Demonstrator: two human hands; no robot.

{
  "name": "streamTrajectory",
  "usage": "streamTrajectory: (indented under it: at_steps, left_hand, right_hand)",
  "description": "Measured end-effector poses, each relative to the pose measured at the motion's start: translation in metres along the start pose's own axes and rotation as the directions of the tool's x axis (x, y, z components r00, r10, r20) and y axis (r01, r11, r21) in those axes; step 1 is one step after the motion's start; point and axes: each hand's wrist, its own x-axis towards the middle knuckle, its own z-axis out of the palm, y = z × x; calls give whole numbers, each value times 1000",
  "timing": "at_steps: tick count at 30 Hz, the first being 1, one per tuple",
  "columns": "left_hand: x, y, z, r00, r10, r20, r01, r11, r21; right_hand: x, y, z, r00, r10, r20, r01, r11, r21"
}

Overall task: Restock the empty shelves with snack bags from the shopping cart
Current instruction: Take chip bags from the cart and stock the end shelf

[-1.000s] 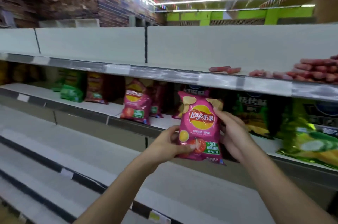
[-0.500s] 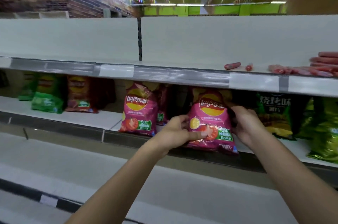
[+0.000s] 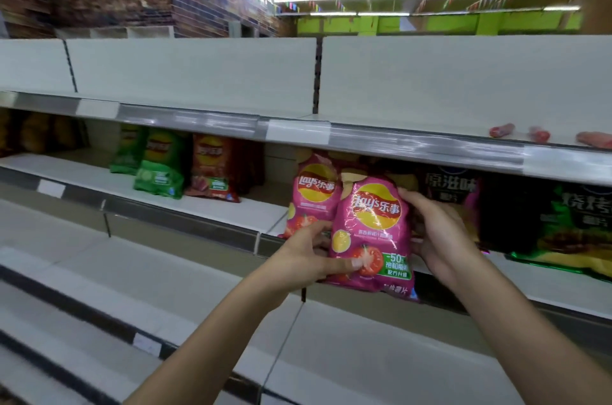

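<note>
A pink tomato-flavour chip bag (image 3: pixel 374 232) stands upright at the front edge of the middle shelf (image 3: pixel 231 211), held from both sides. My left hand (image 3: pixel 311 255) grips its lower left corner, thumb across the tomato picture. My right hand (image 3: pixel 433 232) holds its right edge, fingers curled behind the bag. A second pink bag (image 3: pixel 313 196) stands just behind and to the left on the same shelf. The shopping cart is out of view.
Green bags (image 3: pixel 159 173) and a red bag (image 3: pixel 212 169) stand further left on the middle shelf; dark and green bags (image 3: pixel 563 226) fill its right side. The upper shelf (image 3: pixel 397 139) carries a few red sausages (image 3: pixel 501 130). White lower shelves (image 3: pixel 132 272) step out toward me.
The pink bag has been carried from in front of the shelf to its front edge, beside the other pink bag. Both hands kept their hold on it, and my view has shifted right.
</note>
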Motion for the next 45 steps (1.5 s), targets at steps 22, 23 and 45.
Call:
streamTrajectory:
  at_steps: [22,23,45]
  left_hand:
    - [14,-39,-230,998,-61,-6,61,998,-13]
    - [29,-37,-237,998,-54,14,54,999,-1]
    - [205,-42,-183,998,47,-45,-40,989,142]
  right_hand:
    - [26,31,227,997,-58,-59,56,998,-40]
    - [34,30,232,993,-42,-111,39,999,-27]
    - [198,58,261,949,15,-316,56,975,214]
